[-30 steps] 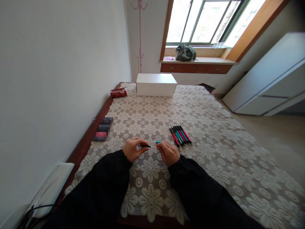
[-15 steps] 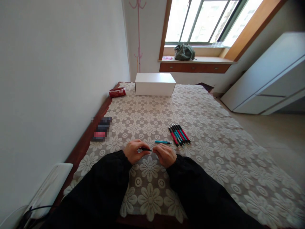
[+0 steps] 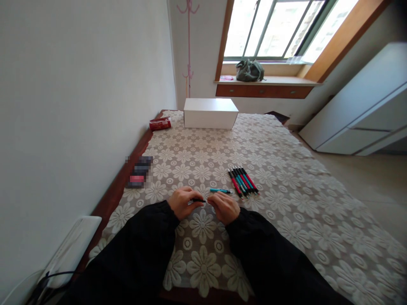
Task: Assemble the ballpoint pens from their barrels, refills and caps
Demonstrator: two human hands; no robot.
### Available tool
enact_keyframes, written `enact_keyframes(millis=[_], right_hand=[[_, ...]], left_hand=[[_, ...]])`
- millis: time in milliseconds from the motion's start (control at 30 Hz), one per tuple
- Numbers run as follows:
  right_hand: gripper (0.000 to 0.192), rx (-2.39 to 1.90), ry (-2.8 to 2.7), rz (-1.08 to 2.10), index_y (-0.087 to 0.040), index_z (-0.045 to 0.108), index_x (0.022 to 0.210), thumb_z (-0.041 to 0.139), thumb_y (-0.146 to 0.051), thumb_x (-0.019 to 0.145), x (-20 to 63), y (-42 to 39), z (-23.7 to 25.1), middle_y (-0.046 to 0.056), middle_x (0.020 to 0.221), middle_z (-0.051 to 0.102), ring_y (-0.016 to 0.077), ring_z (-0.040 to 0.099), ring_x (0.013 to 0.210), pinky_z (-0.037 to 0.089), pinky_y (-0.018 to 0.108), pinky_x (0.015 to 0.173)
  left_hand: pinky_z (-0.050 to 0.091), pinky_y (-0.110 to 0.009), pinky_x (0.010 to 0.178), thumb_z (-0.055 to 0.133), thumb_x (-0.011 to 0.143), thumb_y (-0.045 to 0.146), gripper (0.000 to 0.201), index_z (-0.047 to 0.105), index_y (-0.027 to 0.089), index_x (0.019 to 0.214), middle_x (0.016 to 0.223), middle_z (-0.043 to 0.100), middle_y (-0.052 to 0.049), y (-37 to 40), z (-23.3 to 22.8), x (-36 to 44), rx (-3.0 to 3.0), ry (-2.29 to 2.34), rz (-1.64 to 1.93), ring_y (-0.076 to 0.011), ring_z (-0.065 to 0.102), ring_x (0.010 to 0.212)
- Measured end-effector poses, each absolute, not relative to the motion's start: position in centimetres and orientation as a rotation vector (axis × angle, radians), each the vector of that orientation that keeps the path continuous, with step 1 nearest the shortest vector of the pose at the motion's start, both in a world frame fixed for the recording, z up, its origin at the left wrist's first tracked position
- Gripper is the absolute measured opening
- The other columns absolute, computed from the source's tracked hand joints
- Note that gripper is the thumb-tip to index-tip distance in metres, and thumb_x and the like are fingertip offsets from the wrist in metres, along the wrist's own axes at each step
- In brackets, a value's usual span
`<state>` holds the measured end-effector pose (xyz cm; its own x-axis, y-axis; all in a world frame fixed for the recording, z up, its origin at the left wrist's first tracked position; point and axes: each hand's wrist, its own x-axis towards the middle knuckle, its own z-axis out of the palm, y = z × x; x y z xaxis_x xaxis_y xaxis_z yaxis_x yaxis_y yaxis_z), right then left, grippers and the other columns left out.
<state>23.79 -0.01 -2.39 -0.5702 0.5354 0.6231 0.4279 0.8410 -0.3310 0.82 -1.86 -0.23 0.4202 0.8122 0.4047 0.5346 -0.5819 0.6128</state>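
The black pen (image 3: 197, 200), pinched by the left hand (image 3: 183, 203), should be aligned with the front table edge (image 3: 187, 295); right hand (image 3: 225, 207) fingers bunched (grip hidden).

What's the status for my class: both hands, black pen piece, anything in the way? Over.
Left hand pinching black pen piece. Right hand bunched close by, contents hidden. Blue pen just beyond right hand, seemingly not in the way.
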Motion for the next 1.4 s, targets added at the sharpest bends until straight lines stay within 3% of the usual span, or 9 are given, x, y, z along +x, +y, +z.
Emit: enact_keyframes(millis=[433,667,833,1000,1200,1400], right_hand=[[0.02,-0.714,-2.27,0.164,-0.022,0.059,0.091,0.044,-0.02,0.104,23.7,0.0,-2.5,0.003,0.075,0.063,0.0179,0.058,0.073,0.047,0.03,0.066],[0.018,-0.713,-2.279,0.134,-0.022,0.059,0.092,0.046,-0.019,0.104,23.5,0.0,-2.7,0.003,0.076,0.063,0.0176,0.059,0.073,0.047,0.029,0.067],[0.022,-0.775,-2.304,0.132,-0.022,0.062,0.091,0.045,-0.022,0.104,23.5,0.0,-2.5,0.003,0.077,0.065,0.018,0.058,0.074,0.044,0.031,0.07],[0.015,-0.966,-2.239,0.063,-0.022,0.066,0.105,0.052,-0.025,0.1,24.2,-0.3,-1.0,0.005,0.092,0.07,0.0212,0.06,0.087,0.039,0.036,0.079],[0.035,-1.174,-2.201,0.015,-0.02,0.065,0.117,0.055,-0.01,0.086,24.9,0.4,-1.4,0.009,0.112,0.07,0.0258,0.058,0.102,0.038,0.041,0.087],[0.008,-1.263,-2.25,-0.018,-0.024,0.066,0.094,0.063,-0.018,0.089,25.1,0.8,-2.5,0.006,0.099,0.071,0.0256,0.056,0.097,0.033,0.043,0.087]], left_hand=[[0.055,-0.031,0.082,0.07,0.093,0.041,0.019,0.074,0.023,0.097,0.087,0.074,-0.002,-1.9,0.2,0.8,2.392,1.271,0.855,-0.0177,0.069,0.082],[0.055,-0.031,0.082,0.069,0.094,0.04,0.023,0.076,0.026,0.11,0.089,0.073,-0.003,-1.5,-0.3,0.5,2.447,1.292,0.779,-0.0182,0.069,0.083],[0.055,-0.03,0.08,0.064,0.096,0.04,0.022,0.078,0.026,0.104,0.086,0.073,-0.003,-1.4,-0.3,0.3,2.472,1.279,0.794,-0.0169,0.068,0.081],[0.055,-0.032,0.084,0.064,0.096,0.036,0.019,0.076,0.024,0.105,0.092,0.077,-0.003,-1.2,0.0,-0.1,2.469,1.298,0.85,-0.0185,0.068,0.085],[0.055,-0.035,0.084,0.064,0.094,0.03,0.014,0.075,0.024,0.101,0.097,0.078,-0.002,-0.9,0.2,-0.5,2.426,1.395,0.831,-0.0209,0.068,0.09],[0.055,-0.036,0.084,0.064,0.093,0.028,0.013,0.075,0.024,0.097,0.099,0.078,-0.003,-0.6,0.1,-0.9,2.395,1.491,0.785,-0.0225,0.068,0.093]])
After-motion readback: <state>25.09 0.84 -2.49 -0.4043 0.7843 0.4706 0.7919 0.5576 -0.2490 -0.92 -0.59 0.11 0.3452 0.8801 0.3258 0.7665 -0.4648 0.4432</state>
